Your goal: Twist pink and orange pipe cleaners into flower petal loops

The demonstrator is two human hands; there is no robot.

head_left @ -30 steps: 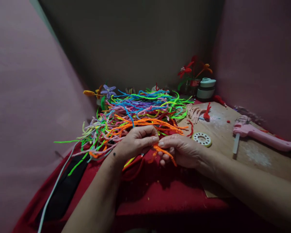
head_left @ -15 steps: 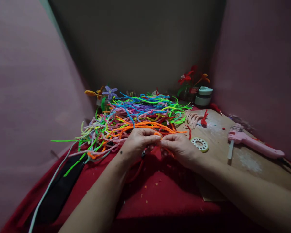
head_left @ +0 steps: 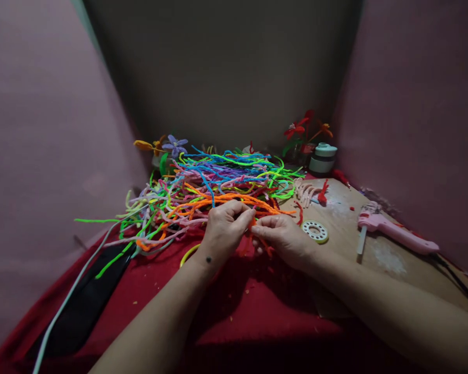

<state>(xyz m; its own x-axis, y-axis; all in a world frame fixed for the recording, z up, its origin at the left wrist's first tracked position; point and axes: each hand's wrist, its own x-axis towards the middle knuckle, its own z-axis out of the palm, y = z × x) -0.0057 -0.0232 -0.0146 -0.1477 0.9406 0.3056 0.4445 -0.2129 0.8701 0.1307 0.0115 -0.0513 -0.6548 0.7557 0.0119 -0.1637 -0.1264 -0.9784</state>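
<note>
My left hand [head_left: 228, 226] and my right hand [head_left: 278, 234] meet over the red cloth [head_left: 222, 317], in front of a big heap of coloured pipe cleaners [head_left: 230, 176]. Between them is an orange fuzzy piece [head_left: 265, 246], pinched by the thumb and fingers of my right hand, with strands hanging below. My left hand is closed near its upper end; the fingertips are turned away, and what they grip is too small to make out. Long orange pipe cleaners [head_left: 234, 198] lie just behind my hands. A yellow ring-shaped handle [head_left: 187, 253] shows beside my left wrist.
On the brown board [head_left: 343, 280] at the right lie a pink glue gun [head_left: 401, 232], a white round spool [head_left: 314, 231] and pale curled pieces [head_left: 309, 193]. Fuzzy flowers [head_left: 175, 146] and a lidded jar [head_left: 322, 158] stand behind. A white cable [head_left: 68, 296] runs along the left.
My left hand has turned and its fingers have curled in more. The hands are slightly farther apart, with orange strands showing between them. The yellow handle has come into view, and the view has shifted slightly.
</note>
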